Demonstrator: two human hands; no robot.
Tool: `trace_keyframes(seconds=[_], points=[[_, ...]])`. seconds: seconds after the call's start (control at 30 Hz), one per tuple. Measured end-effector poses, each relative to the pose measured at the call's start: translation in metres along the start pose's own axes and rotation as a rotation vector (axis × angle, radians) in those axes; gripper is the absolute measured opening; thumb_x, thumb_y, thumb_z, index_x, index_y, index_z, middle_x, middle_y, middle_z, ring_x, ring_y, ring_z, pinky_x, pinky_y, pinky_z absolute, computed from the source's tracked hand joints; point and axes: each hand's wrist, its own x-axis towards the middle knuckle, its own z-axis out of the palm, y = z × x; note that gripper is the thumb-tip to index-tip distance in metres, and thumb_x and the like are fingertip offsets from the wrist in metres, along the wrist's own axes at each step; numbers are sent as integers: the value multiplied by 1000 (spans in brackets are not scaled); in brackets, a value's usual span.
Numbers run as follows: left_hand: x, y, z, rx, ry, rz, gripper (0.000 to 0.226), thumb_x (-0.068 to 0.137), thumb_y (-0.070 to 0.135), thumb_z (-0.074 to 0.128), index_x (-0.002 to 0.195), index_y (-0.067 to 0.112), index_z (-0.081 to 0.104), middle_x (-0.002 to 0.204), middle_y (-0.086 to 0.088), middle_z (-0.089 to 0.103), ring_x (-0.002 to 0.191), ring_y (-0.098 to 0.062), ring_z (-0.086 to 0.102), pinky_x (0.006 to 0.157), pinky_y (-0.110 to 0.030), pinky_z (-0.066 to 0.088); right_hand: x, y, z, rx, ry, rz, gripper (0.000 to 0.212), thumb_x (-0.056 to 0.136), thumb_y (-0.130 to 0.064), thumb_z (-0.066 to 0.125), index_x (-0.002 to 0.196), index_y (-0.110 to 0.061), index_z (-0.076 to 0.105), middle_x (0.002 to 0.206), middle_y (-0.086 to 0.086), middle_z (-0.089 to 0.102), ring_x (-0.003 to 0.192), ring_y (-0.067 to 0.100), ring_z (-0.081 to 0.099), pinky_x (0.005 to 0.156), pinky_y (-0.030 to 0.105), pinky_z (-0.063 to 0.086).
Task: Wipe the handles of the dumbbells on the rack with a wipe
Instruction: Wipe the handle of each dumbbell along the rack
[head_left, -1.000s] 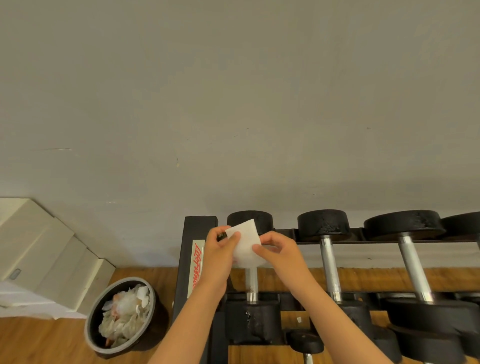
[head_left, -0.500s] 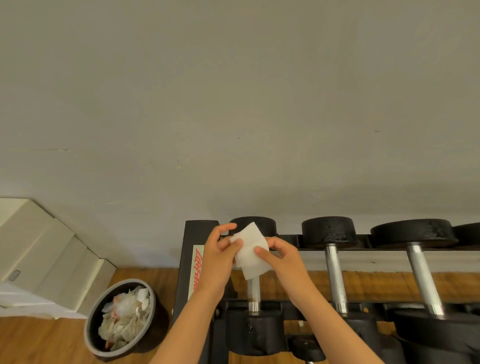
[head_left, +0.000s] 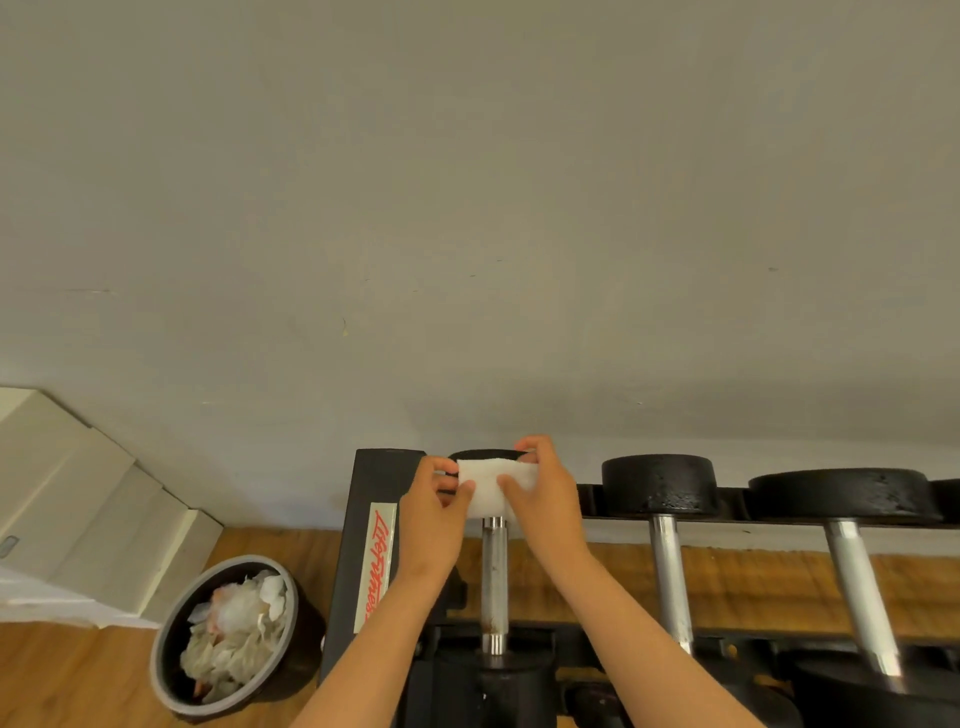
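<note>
Head view: left hand (head_left: 434, 512) and right hand (head_left: 545, 499) each pinch one side of the white wipe (head_left: 491, 486), stretched over the far end of the leftmost dumbbell's handle (head_left: 493, 582) on the rack (head_left: 371, 525). Wipe possibly touches the handle; contact is hidden. Full bin (head_left: 228, 634) stands left of the rack.
</note>
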Motion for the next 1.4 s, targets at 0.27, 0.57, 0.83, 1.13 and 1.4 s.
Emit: trace_keyframes(seconds=[0.27, 0.57, 0.83, 1.13, 1.4], points=[[4, -9, 6, 153, 64, 131, 22, 85, 19, 73, 97, 22, 54, 86, 7, 56, 78, -6, 56, 68, -9, 45, -10, 22, 8, -643, 247, -457, 40, 71, -15, 75, 110, -17, 65, 120, 6, 59, 116, 25, 51, 102, 38, 37], [-27, -22, 2, 48, 2, 125, 17, 95, 23, 58, 110, 30, 54, 104, 10, 61, 98, -1, 58, 89, -20, 50, -28, 43, 24, -811, -4, -539, 77, 78, -20, 75, 144, -7, 38, 153, 11, 35, 142, 26, 28, 110, 44, 18], [-35, -35, 5, 173, -35, 176, 52, 101, 31, 41, 151, 24, 28, 157, 10, 28, 143, -2, 25, 117, -26, 21, -32, 46, 14, -731, -70, -557, 64, 90, -21, 51, 148, -6, 29, 157, 13, 24, 145, 27, 21, 112, 45, 24], [17, -23, 21, 168, -279, 202, 62, 93, 59, 25, 145, 26, 32, 151, 8, 29, 140, -4, 24, 119, -38, 23, -37, 55, 14, -532, -155, -386, 66, 103, -22, 41, 150, -23, -5, 159, -7, -15, 145, 4, -19, 120, 32, 5], [21, -26, 18, 142, -323, 188, 52, 97, 49, 27, 143, 26, 33, 148, 7, 32, 138, -3, 26, 119, -35, 24, -29, 52, 14, -580, -170, -352, 71, 100, -37, 30, 147, -25, -22, 158, -1, -23, 144, 11, -25, 120, 36, -5]])
